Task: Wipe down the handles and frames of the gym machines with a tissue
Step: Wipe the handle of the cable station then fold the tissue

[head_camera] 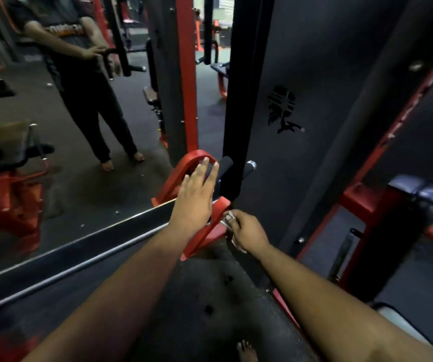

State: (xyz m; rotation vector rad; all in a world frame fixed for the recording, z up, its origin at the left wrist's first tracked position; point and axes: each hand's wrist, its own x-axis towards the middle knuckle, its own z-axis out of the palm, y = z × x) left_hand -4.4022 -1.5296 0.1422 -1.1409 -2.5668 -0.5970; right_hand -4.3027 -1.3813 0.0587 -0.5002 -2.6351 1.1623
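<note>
A crumpled white tissue (228, 222) is pinched in the right hand (248, 232), fingers curled round it, pressed against the glossy red curved frame foot (205, 231) at the base of the matte black weight-stack shroud (301, 113). The left hand (194, 197) is held flat, fingers straight and released, over the red arch. A mirror (79, 152) stands just beside.

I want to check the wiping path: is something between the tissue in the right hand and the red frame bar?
Nothing visible is between them. The right hand pinches the tissue right at the edge of the red frame bar. The left hand lies open farther up, over the red curved part, not in the path of the tissue.
</note>
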